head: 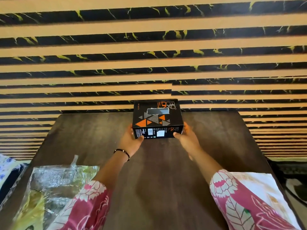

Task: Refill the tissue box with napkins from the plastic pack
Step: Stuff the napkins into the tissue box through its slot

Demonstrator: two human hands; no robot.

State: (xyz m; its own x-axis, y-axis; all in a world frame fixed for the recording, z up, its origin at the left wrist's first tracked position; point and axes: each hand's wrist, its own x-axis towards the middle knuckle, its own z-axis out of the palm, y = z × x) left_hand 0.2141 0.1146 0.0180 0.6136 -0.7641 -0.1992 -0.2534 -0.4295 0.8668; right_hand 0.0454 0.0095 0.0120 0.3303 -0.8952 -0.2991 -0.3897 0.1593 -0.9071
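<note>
A black tissue box [157,119] with orange and grey triangles stands at twelve o'clock on the dark wooden bench [159,171], at its far edge, close to the striped black-and-tan wall [149,47]. Its top faces up and shows a rectangular slot with nothing sticking out of it. The left hand [131,138] clasps the box's nine o'clock end, thumb on the near face; the right hand [186,136] clasps its three o'clock end the same way, so both hands are closed around the box, with the fingers hidden behind it. A dark beaded bracelet [122,152] circles the left wrist. At seven o'clock, well apart from the box, lies the crumpled clear plastic pack [54,185]. Whether it is open or holds napkins cannot be told. Pink floral sleeves [232,196] cover both forearms.
</note>
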